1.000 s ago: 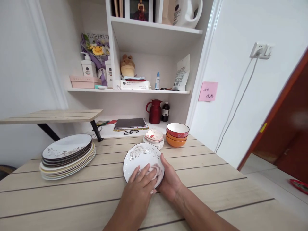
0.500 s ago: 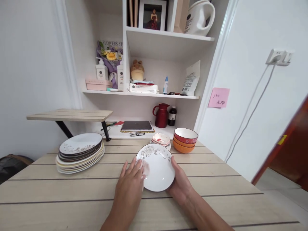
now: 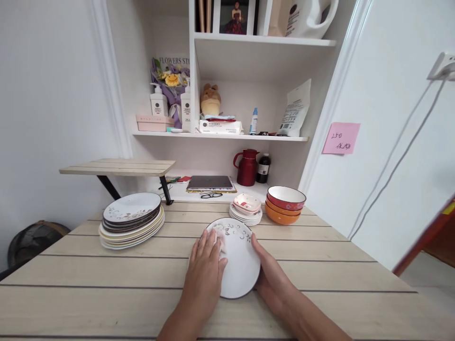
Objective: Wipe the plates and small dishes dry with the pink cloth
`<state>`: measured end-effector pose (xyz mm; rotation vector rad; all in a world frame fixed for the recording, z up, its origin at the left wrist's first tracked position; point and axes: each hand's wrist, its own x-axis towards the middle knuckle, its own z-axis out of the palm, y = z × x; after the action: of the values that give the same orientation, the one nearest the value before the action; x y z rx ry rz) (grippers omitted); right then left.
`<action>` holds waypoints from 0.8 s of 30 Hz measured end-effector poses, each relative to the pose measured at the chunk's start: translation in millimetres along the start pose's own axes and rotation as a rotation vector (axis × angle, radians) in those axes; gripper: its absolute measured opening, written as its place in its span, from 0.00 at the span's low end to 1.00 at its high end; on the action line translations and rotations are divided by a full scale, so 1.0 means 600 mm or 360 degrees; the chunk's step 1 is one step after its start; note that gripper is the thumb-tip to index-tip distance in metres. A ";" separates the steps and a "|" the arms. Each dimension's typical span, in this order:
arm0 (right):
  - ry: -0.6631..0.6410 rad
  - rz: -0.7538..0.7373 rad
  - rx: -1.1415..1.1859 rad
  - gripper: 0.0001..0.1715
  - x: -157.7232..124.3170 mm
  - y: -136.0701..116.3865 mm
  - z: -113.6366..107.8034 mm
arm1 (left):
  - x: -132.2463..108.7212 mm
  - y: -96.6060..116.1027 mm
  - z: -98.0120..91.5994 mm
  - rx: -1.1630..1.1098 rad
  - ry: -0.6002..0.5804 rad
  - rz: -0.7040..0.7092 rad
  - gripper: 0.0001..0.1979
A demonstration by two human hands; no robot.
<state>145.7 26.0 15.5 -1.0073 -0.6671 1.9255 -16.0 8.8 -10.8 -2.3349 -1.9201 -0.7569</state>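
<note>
A white plate (image 3: pixel 240 265) with a dark rim and grey floral print is tilted up in front of me. My right hand (image 3: pixel 272 270) grips its right edge, thumb on the rim and the other fingers hidden behind. Against the plate's upper left, my left hand (image 3: pixel 206 263) presses a thin whitish tissue (image 3: pixel 221 240) under its fingers. To the left stands a stack of plates (image 3: pixel 132 208), the top one bearing a similar floral print.
Behind the held plate are small patterned dishes (image 3: pixel 248 202) on a pile of small white plates (image 3: pixel 245 218). Stacked bowls (image 3: pixel 284 208) stand to their right. A raised wooden shelf (image 3: pixel 117 166) overhangs the back left. Glasses (image 3: pixel 211 195), a laptop (image 3: pixel 209 182) and a red jug (image 3: pixel 248 168) lie farther back.
My left hand has slid the tissue up the plate towards its printed rim. The plate sits slightly lower in view, and the whole view has shifted a little to the left.
</note>
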 end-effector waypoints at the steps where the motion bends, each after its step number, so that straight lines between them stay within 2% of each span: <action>1: 0.0001 0.0011 0.0014 0.39 0.001 0.000 -0.001 | -0.001 0.001 -0.003 -0.0039 -0.0031 -0.0015 0.24; 6: 0.0012 -0.0025 0.0248 0.35 0.013 -0.004 -0.009 | -0.009 0.004 -0.009 -0.0212 -0.0041 -0.0076 0.29; 11: 0.0020 -0.0052 0.0485 0.30 0.019 -0.009 -0.010 | -0.017 0.015 -0.009 -0.0319 0.0153 0.0104 0.39; 15: 0.0074 -0.0081 0.0506 0.28 0.020 -0.008 -0.008 | -0.015 0.018 -0.009 -0.0408 0.0360 0.0138 0.32; 18: 0.0079 -0.0071 0.0455 0.29 0.020 -0.005 -0.008 | -0.010 0.015 -0.012 -0.0319 0.0416 -0.0032 0.23; 21: 0.0063 -0.0054 0.0407 0.30 0.019 -0.003 -0.009 | -0.006 0.014 -0.018 -0.0109 0.0368 -0.0226 0.18; 24: 0.0056 -0.0069 0.0369 0.30 0.017 -0.001 -0.007 | -0.005 0.011 -0.019 -0.0004 0.0222 -0.0241 0.20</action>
<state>146.1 35.2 9.5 -0.8721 -0.4299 1.8927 -14.2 0.7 -0.1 -2.0939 -2.0521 -0.9071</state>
